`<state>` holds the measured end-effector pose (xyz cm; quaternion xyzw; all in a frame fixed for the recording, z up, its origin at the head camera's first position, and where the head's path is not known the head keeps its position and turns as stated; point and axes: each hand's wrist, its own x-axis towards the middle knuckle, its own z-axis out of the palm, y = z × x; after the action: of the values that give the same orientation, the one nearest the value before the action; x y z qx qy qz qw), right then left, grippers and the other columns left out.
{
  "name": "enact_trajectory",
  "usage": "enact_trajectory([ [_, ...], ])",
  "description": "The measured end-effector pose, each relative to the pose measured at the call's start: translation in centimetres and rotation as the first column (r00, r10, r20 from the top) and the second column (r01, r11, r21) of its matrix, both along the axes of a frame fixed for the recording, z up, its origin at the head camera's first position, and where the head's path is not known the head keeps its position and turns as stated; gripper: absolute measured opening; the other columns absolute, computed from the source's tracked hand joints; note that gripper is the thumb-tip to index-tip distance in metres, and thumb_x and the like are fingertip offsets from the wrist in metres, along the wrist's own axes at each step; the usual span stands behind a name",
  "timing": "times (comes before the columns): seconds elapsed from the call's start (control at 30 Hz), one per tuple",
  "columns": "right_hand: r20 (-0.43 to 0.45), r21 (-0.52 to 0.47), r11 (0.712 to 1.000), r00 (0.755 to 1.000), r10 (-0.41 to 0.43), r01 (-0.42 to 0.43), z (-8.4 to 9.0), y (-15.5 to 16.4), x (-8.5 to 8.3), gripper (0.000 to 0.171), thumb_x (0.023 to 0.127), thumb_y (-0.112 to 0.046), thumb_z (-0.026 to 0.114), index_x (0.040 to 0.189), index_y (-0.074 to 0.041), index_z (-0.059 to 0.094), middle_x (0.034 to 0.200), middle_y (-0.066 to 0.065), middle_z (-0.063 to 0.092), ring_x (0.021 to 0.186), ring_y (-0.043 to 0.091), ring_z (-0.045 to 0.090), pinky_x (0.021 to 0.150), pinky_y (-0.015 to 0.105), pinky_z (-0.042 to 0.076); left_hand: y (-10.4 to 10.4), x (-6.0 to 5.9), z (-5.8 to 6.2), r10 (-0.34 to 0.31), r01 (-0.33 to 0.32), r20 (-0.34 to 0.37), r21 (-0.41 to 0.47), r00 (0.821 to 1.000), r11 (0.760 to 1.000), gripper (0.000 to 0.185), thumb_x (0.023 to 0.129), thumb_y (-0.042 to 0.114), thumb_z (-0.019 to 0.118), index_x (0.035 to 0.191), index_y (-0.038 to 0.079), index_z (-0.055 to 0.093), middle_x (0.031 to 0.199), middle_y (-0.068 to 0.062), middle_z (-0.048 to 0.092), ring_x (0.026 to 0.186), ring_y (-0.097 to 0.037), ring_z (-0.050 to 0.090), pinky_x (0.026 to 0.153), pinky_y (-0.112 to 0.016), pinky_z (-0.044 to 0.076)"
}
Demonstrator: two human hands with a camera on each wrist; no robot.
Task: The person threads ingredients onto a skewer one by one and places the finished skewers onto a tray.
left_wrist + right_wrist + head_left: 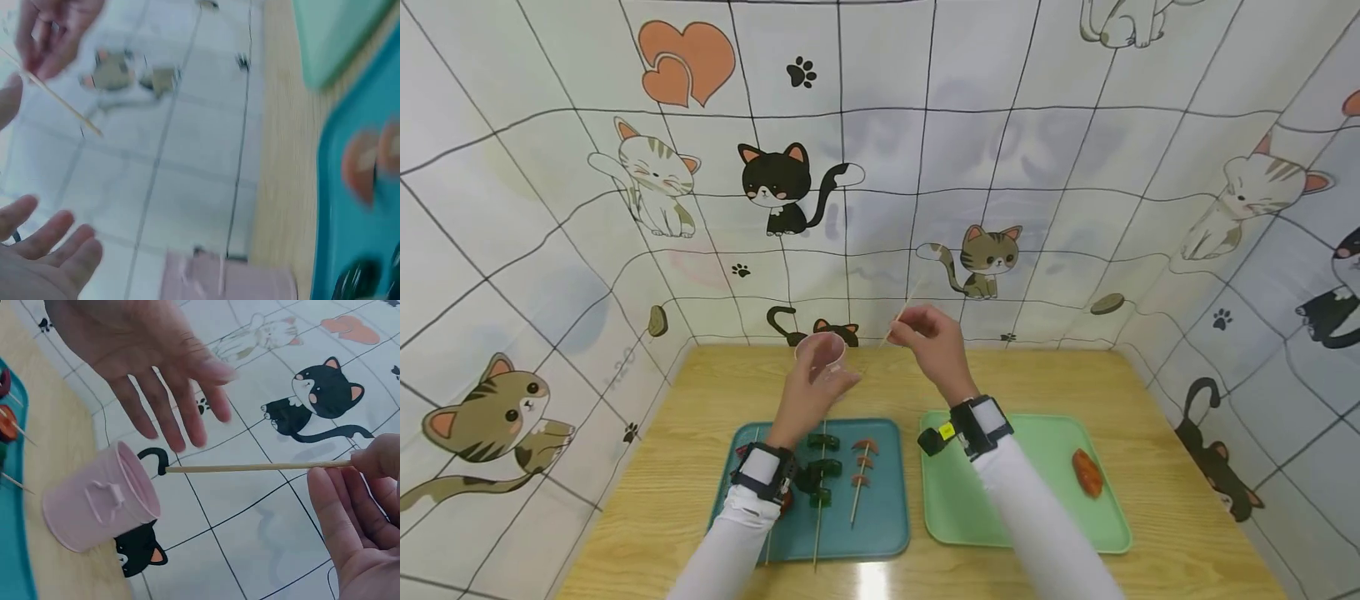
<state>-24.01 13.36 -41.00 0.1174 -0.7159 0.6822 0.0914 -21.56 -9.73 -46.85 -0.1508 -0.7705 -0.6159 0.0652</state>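
Note:
A thin wooden skewer (250,467) is pinched between the thumb and fingers of my right hand (936,342), raised over the back of the table. The skewer is bare along the part that shows, and in the right wrist view it points toward my left hand. My left hand (816,392) has its fingers spread and relaxed, with nothing in it. Close by that hand stands a pink bucket (94,506) with a small side handle, at the table's back edge. In the head view the left fingers overlap the bucket's rim.
Below my left forearm lies a blue tray (883,533) bearing several loaded skewers, among them one with green vegetable pieces (825,468) and one with pinkish slices (861,481). To its right, a green tray (1052,442) holds a reddish-brown food piece (1087,472). Cat-patterned sheeting surrounds the wooden table (632,517).

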Motion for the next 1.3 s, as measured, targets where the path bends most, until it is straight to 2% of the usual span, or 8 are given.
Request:
enact_trajectory([
  [0.13, 0.079, -0.098, 0.995, 0.996, 0.042, -0.034, -1.9, 1.1, 3.2, 0.022, 0.094, -0.013, 0.075, 0.109, 0.002, 0.066, 0.107, 0.021, 0.071, 0.089, 0.016, 0.075, 0.087, 0.038, 0.061, 1.7, 3.1, 0.1, -0.106, 0.105, -0.019, -0.004, 0.994, 0.994, 0.062, 0.096, 0.02, 0.074, 0.151, 0.013, 0.046, 0.152, -0.015, 0.05, 0.144, -0.034, 0.047, 0.119, -0.053, 0.037],
  [0.33, 0.17, -0.17, 0.985, 0.984, 0.062, -0.033, -4.6, 2.2, 7.5, 0.028, 0.093, -0.015, 0.077, 0.11, 0.003, 0.065, 0.108, 0.021, 0.07, 0.092, 0.02, 0.076, 0.087, 0.038, 0.061, 3.7, 6.8, -0.8, -0.152, 0.156, 0.056, -0.058, 0.987, 0.986, 0.044, 0.1, 0.027, 0.067, 0.143, 0.018, 0.058, 0.137, -0.006, 0.065, 0.128, -0.026, 0.063, 0.104, -0.042, 0.053],
  [0.5, 0.201, -0.174, 0.984, 0.977, 0.067, -0.032, -6.5, 2.5, 9.7, 0.027, 0.094, -0.016, 0.076, 0.111, 0.003, 0.066, 0.108, 0.024, 0.069, 0.092, 0.02, 0.076, 0.086, 0.038, 0.062, 4.5, 8.8, -1.7, -0.19, 0.203, 0.111, -0.12, 0.975, 0.972, 0.037, 0.101, 0.028, 0.066, 0.135, 0.014, 0.065, 0.126, -0.01, 0.071, 0.113, -0.022, 0.071, 0.092, -0.028, 0.057],
  [0.63, 0.243, -0.197, 0.98, 0.967, 0.078, -0.03, -7.8, 2.4, 11.4, 0.029, 0.093, -0.015, 0.076, 0.112, 0.005, 0.065, 0.108, 0.024, 0.069, 0.092, 0.019, 0.076, 0.086, 0.038, 0.062, 4.5, 10.0, -2.3, -0.215, 0.234, 0.159, -0.119, 0.964, 0.965, 0.032, 0.101, 0.025, 0.066, 0.128, 0.008, 0.07, 0.109, -0.013, 0.076, 0.09, -0.016, 0.075, 0.087, -0.03, 0.059],
  [0.8, 0.299, -0.228, 0.973, 0.95, 0.093, -0.024, -9.1, 2.1, 13.1, 0.033, 0.093, -0.015, 0.077, 0.113, 0.007, 0.064, 0.108, 0.025, 0.068, 0.093, 0.018, 0.075, 0.087, 0.038, 0.062, 4.2, 11.1, -2.7, -0.288, 0.313, 0.273, -0.05, 0.918, 0.948, 0.023, 0.101, 0.017, 0.065, 0.118, 0.004, 0.075, 0.093, -0.019, 0.076, 0.077, -0.015, 0.073, 0.071, -0.034, 0.061],
  [0.9, 0.322, -0.259, 0.966, 0.943, 0.089, -0.003, -9.8, 1.8, 13.5, 0.034, 0.093, -0.012, 0.076, 0.114, 0.011, 0.062, 0.107, 0.026, 0.068, 0.092, 0.018, 0.075, 0.086, 0.038, 0.062, 4.3, 11.6, -3.1, -0.311, 0.342, 0.296, -0.056, 0.903, 0.938, 0.017, 0.101, 0.016, 0.064, 0.109, 0.007, 0.077, 0.084, -0.019, 0.074, 0.071, -0.014, 0.071, 0.066, -0.032, 0.06],
  [1.1, 0.354, -0.257, 0.966, 0.928, 0.115, -0.022, -10.8, 2.1, 14.1, 0.035, 0.094, -0.009, 0.074, 0.116, 0.014, 0.059, 0.104, 0.017, 0.071, 0.089, 0.018, 0.076, 0.085, 0.04, 0.062, 4.4, 12.3, -4.0, -0.302, 0.335, 0.319, -0.053, 0.898, 0.941, 0.018, 0.102, 0.012, 0.062, 0.101, -0.001, 0.075, 0.075, -0.016, 0.07, 0.057, -0.011, 0.064, 0.055, -0.029, 0.056],
  [1.3, 0.316, -0.132, 0.99, 0.945, 0.088, -0.048, -10.9, 4.9, 14.0, 0.035, 0.096, -0.015, 0.073, 0.119, 0.009, 0.063, 0.111, 0.028, 0.07, 0.093, 0.023, 0.077, 0.085, 0.039, 0.062, 4.3, 12.7, -4.7, -0.266, 0.309, 0.331, -0.083, 0.905, 0.947, 0.019, 0.102, 0.009, 0.061, 0.099, -0.005, 0.074, 0.071, -0.009, 0.066, 0.054, -0.006, 0.059, 0.05, -0.022, 0.051],
])
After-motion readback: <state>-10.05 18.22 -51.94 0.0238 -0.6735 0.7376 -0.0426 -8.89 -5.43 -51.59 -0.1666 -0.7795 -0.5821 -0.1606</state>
